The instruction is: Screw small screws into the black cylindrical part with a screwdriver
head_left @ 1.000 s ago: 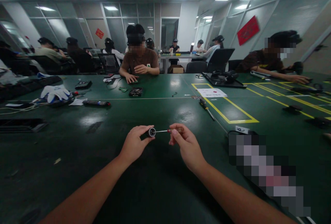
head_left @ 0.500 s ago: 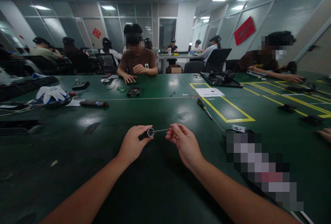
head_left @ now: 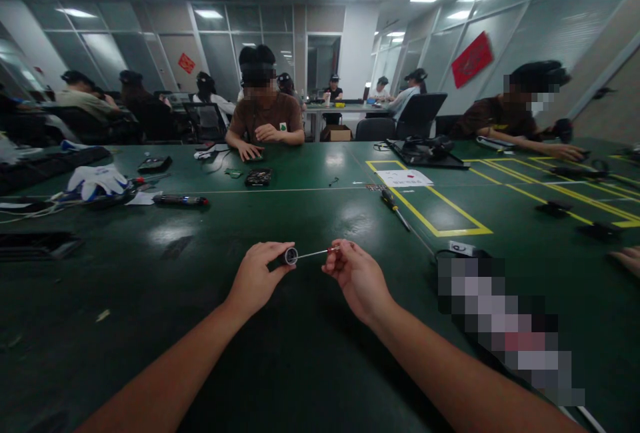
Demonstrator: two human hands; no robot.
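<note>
My left hand (head_left: 257, 277) grips a small round cylinder (head_left: 291, 256) between thumb and fingers, its ringed open end facing right. In my right hand (head_left: 361, 279) is a thin screwdriver (head_left: 313, 255) with a red part near the fingertips, its handle mostly hidden by the fingers. The metal shaft slants slightly down to the left, and its tip reaches the cylinder's open end. Both hands are above the green table (head_left: 300, 379).
A yellow-black screwdriver (head_left: 395, 208) lies beyond my right hand. White gloves (head_left: 97, 183) and a dark pen-like tool (head_left: 180, 200) are at the left. A pixelated long object (head_left: 505, 326) lies at the right. A person (head_left: 267, 113) sits opposite.
My right hand has shifted slightly to the right, and more of the screwdriver's red part and shaft shows. The shaft slants more. My left hand has hardly moved.
</note>
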